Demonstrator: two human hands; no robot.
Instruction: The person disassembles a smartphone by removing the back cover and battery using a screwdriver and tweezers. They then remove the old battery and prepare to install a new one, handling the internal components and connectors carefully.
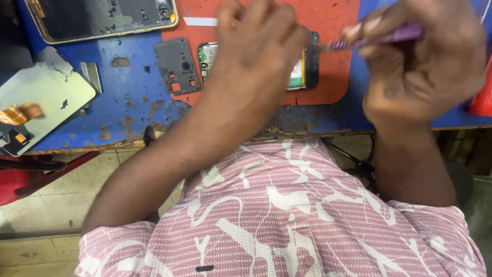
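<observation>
The left hand (pixel 253 56) lies palm-down over the opened phone (pixel 302 72), its fingers curled onto the device and pinning it to the red mat (pixel 333 77) at the far middle of the desk (pixel 128 97); the right hand (pixel 420 61), just right of the phone, has its fingers closed around a purple screwdriver (pixel 389 37), whose metal tip points left and meets the phone's far right corner; a dark plastic cover plate (pixel 178 65) rests just left of the phone; a detached screen panel (pixel 38 105) with an orange ribbon cable sits at the desk's left edge; another phone frame (pixel 102 18) lies at the far left.
</observation>
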